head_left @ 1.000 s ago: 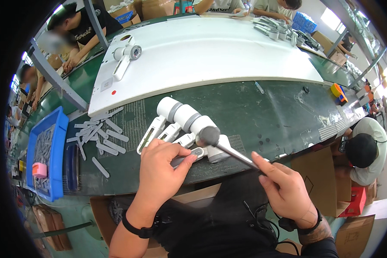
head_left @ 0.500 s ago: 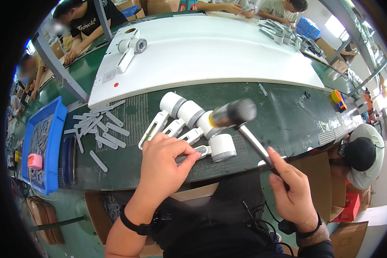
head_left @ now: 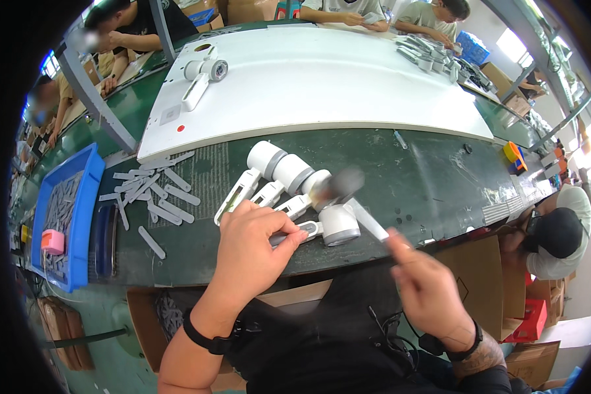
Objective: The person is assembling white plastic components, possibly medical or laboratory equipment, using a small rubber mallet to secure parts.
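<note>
My left hand (head_left: 251,248) is closed around the handle of a white housing with a grey ring (head_left: 340,225), shaped like a small hair dryer. Between thumb and forefinger the grey strip on its handle partly shows; the rest is under my fingers. My right hand (head_left: 428,289) grips the shaft of a mallet (head_left: 369,220). Its dark head, blurred by motion, is just above the housings, and I cannot tell whether it touches one. Several similar housings (head_left: 289,172) lie side by side beyond my left hand, handles toward me.
Loose grey strips (head_left: 171,211) lie scattered at left, beside a blue tray (head_left: 85,230) of more strips and a pink block. A white board (head_left: 322,85) spans the far side, bearing another housing (head_left: 197,85). Co-workers sit around; an open carton (head_left: 473,282) stands at lower right.
The mallet head has swung down and to the left, toward the housings, as my right hand moved slightly left and its shaft tilted flatter. My left hand stays on the same handle.
</note>
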Motion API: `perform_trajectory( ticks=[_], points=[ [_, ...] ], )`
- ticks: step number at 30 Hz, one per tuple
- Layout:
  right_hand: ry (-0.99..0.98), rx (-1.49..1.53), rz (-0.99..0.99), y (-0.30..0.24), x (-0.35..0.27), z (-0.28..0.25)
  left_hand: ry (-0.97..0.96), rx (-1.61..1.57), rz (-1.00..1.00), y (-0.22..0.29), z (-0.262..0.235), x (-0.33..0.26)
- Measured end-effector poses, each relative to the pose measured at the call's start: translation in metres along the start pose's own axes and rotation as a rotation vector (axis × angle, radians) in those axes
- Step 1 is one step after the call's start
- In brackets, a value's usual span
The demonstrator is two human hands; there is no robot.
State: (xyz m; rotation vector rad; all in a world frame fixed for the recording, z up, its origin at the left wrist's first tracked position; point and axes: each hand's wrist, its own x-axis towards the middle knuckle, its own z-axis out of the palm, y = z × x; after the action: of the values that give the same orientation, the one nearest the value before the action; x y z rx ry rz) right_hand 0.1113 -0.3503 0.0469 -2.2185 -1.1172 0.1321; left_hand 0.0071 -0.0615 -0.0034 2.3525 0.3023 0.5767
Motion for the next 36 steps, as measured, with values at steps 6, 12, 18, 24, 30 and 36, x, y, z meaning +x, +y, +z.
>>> perform_trajectory(
  ticks=[6,12,18,24,30,36],
  points=[
    [-0.138,-0.048,0.029,0.004,0.005,-0.007,0.092,0.166,0.089,-0.002,-0.006,-0.015],
    [0.173,0.02,-0.182,-0.015,0.013,-0.025,0.105,0.333,0.087,-0.018,-0.013,-0.03],
    [-0.114,-0.017,-0.2,-0.01,0.01,-0.007,0.106,0.217,0.015,-0.022,-0.005,-0.035],
    [-0.206,-0.054,-0.194,-0.023,0.024,-0.018,0.114,0.199,0.025,-0.026,-0.01,-0.036],
    [-0.197,-0.05,-0.166,0.001,0.019,-0.003,0.085,0.327,0.005,-0.024,-0.02,-0.04],
    [-0.154,0.003,-0.202,-0.019,0.025,-0.004,0.111,0.16,-0.053,-0.04,-0.013,-0.05]
  ],
)
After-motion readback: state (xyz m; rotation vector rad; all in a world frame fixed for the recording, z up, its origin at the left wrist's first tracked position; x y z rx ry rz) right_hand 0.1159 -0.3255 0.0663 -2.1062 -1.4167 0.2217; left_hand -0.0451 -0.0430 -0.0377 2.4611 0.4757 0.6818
